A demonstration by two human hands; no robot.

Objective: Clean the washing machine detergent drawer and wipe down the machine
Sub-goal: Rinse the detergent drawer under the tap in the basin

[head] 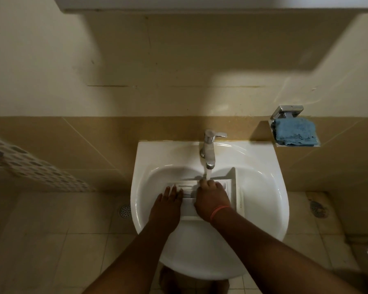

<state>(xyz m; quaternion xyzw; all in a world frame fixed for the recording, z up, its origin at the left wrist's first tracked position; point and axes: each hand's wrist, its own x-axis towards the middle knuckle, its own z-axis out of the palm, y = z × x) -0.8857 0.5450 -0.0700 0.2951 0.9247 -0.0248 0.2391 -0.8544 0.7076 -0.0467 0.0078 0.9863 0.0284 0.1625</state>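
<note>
**Two hands on the drawer in the basin**

Two bare forearms rise from the bottom edge of the frame toward the centre. The left hand [170,200] lies flat on the near-left part of the white detergent drawer [234,195], fingers straight and close together. The right hand [211,199], a pink band [218,212] on its wrist, has its fingers curled over the drawer's far portion; what they clasp is hidden beneath them. The drawer rests inside the white sink [263,187] at frame centre, its long axis seemingly running left to right, open compartments up. Just beyond, the chrome faucet [209,149] pours water onto the drawer's far edge beside the right fingertips. Floor drains [124,210] sit left and right of the sink. Farther, at the right, a blue cloth [294,132] fills a wall-mounted metal dish [288,112]. A perforated white basket [36,166] leans at the left.
</note>
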